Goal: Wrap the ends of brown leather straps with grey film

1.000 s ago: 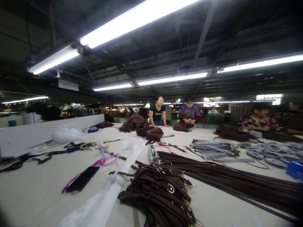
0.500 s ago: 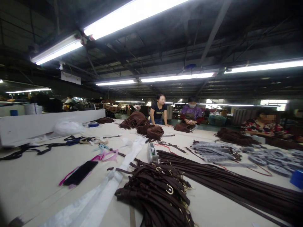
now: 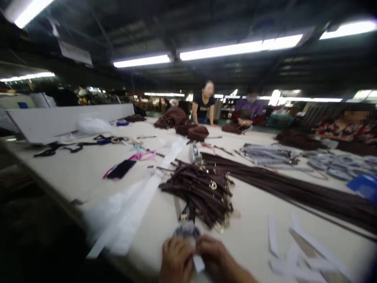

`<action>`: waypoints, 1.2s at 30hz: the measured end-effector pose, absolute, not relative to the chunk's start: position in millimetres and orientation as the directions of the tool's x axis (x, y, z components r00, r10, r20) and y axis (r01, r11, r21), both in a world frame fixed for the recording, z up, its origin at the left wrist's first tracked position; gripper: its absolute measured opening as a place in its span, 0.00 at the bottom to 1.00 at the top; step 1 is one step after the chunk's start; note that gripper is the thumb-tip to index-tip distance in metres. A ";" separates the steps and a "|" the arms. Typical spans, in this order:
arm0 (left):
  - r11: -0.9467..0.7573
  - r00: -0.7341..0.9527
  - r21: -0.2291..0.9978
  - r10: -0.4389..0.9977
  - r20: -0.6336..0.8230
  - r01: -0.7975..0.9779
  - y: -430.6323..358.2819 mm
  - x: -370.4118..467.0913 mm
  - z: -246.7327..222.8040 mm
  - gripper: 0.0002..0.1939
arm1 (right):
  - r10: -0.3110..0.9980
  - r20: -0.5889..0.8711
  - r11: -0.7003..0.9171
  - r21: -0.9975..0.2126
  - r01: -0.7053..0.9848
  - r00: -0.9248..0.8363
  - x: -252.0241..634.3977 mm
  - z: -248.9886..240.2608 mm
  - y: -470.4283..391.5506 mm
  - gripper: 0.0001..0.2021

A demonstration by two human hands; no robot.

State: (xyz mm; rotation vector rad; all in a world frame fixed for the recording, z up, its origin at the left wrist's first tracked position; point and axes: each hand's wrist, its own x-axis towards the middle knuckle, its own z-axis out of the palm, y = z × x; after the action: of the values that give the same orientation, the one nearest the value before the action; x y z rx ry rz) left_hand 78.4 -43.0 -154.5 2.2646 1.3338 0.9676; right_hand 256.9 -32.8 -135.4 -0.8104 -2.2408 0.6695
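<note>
At the near edge of the table, my left hand [image 3: 176,255] and my right hand [image 3: 215,251] meet with fingers bent, closed around a small bundle. A greyish wrapped strap [image 3: 187,230] sticks out above the fingers, blurred by motion. Between the hands hangs a white paper slip [image 3: 199,264]; which hand grips it is unclear. Just beyond lies a heap of dark brown straps [image 3: 197,188] with gold-coloured buckles. One strap from the heap reaches down near my hands.
White paper strips [image 3: 300,251] lie at the near right. Long brown straps [image 3: 279,184] stretch rightwards, with grey wrapped coils [image 3: 341,165] beyond. Left are white sheeting [image 3: 138,208] and a black phone [image 3: 121,169]. Brown bags [image 3: 173,118] and several people [image 3: 204,104] are at the far side.
The view has tilted down. Both my hands have come into the picture at the bottom, closed on the wrapped strap. The paper strips at right now show too.
</note>
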 end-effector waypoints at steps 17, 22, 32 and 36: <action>-0.687 0.579 0.366 0.727 0.371 0.628 -49.6 65.3 -170.9 0.06 | 0.746 0.341 0.593 -0.731 0.338 -0.571 267.0 -185.1 -43.3 0.09; -0.602 0.521 0.383 0.798 0.302 0.701 -46.9 71.5 -169.3 0.05 | 0.765 0.347 0.596 -0.700 0.393 -0.543 261.1 -194.2 -42.2 0.05; -0.447 0.345 0.655 0.893 0.288 0.609 -26.6 74.2 -153.3 0.02 | 0.736 0.466 0.674 -0.569 0.470 -0.491 263.5 -159.7 -22.6 0.15; 0.079 0.178 0.987 0.979 -0.104 0.142 -5.6 69.5 -124.9 0.08 | 0.910 0.413 0.344 -0.810 0.476 0.046 261.7 -125.3 -9.3 0.10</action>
State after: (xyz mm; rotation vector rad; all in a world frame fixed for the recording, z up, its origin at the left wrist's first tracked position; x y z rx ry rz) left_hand 69.5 -5.6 -124.9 1.3198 1.2079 0.9379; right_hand 261.7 -9.3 -125.3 -1.2834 -1.5879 0.5332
